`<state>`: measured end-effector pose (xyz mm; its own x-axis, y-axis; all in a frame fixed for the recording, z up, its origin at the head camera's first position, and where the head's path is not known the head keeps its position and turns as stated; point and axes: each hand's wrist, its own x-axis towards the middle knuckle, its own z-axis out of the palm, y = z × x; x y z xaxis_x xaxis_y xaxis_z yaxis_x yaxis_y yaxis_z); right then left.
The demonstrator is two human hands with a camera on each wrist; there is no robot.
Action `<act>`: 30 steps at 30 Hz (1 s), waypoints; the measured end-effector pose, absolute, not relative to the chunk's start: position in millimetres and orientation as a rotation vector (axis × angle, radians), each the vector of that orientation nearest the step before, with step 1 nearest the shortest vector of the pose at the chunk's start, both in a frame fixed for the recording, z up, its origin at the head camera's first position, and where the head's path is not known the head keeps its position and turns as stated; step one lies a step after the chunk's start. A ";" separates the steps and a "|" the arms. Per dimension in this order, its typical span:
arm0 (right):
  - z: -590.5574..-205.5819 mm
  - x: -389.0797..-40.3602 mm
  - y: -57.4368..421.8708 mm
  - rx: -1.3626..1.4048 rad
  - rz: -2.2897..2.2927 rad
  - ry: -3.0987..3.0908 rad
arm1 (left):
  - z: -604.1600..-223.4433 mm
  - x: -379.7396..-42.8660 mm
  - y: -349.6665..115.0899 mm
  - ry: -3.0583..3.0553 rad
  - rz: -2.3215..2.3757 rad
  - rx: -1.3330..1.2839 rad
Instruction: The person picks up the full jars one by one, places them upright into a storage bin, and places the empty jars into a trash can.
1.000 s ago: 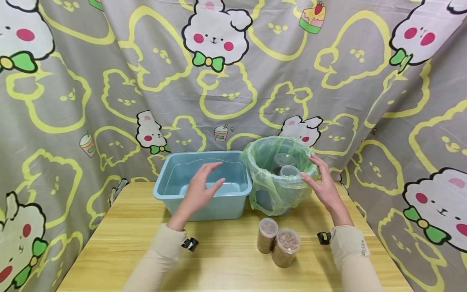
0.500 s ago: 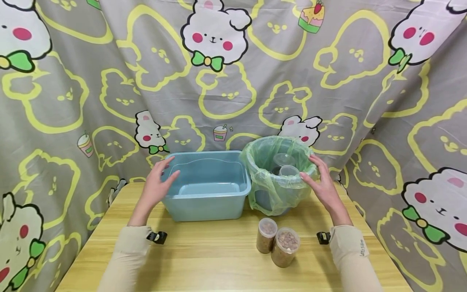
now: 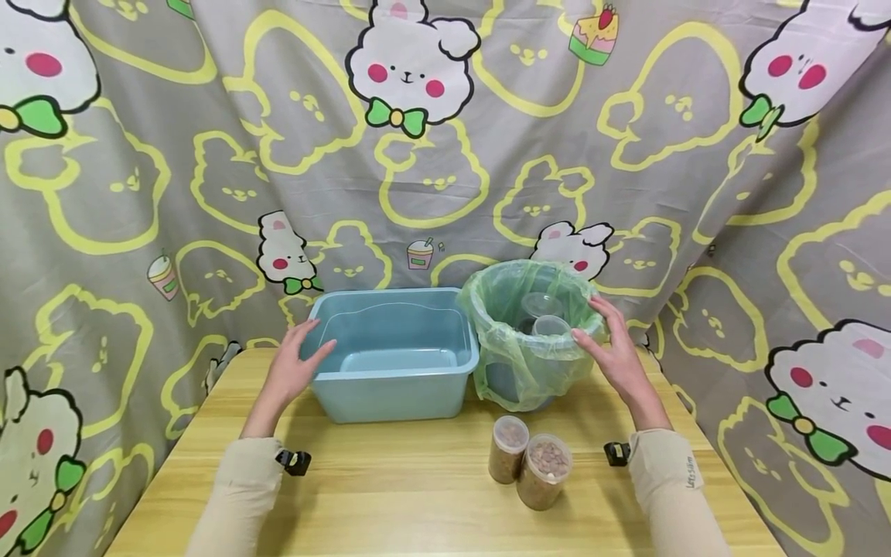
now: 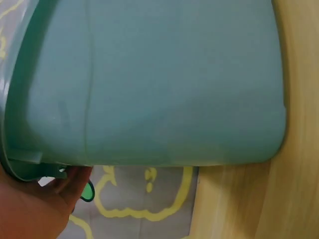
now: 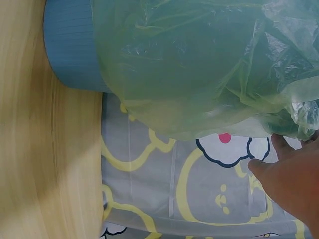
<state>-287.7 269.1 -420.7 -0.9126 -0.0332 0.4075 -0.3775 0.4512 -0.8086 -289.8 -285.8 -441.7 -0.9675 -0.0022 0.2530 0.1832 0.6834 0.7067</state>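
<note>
My left hand (image 3: 291,371) is at the left end of a light blue plastic tub (image 3: 393,394), thumb and fingers spread across its rim. In the left wrist view the fingers (image 4: 75,186) are right by the tub's corner, partly hidden by its wall. My right hand (image 3: 616,356) touches the right side of a blue bin (image 3: 501,375) lined with a thin green plastic bag (image 3: 532,363). Its thumb and fingers are extended along the bagged rim; in the right wrist view, fingertips (image 5: 280,143) meet the bag. Inside the bin lie clear plastic containers (image 3: 551,325).
Two clear jars of brown pieces, a slimmer one (image 3: 509,449) and a wider one (image 3: 545,472), stand side by side before the bin. Tub and bin stand next to each other on a wooden table (image 3: 390,495). A cartoon-print curtain (image 3: 445,209) hangs behind.
My left hand has moved left, from over the front of the tub to its left end. The right hand has stayed at the bin's rim.
</note>
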 end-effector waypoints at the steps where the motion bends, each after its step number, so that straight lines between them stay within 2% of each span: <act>1: -420.7 -288.0 269.0 0.350 1.450 -2.373 | -443.2 -290.2 -286.4 -2.668 -1.161 -0.143; 20: -421.5 -286.0 270.7 0.343 1.411 -2.368 | -446.9 -287.3 -289.3 -2.728 -1.121 -0.147; 30: -403.5 -245.7 257.9 0.454 1.265 -2.268 | -446.6 -287.5 -290.2 -2.759 -1.077 -0.143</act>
<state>-245.7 257.9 -403.5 -0.8195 -0.0453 0.5713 -0.5100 0.5127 -0.6907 -287.5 -290.2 -446.6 -0.9798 0.0253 0.1981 0.1529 0.7336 0.6621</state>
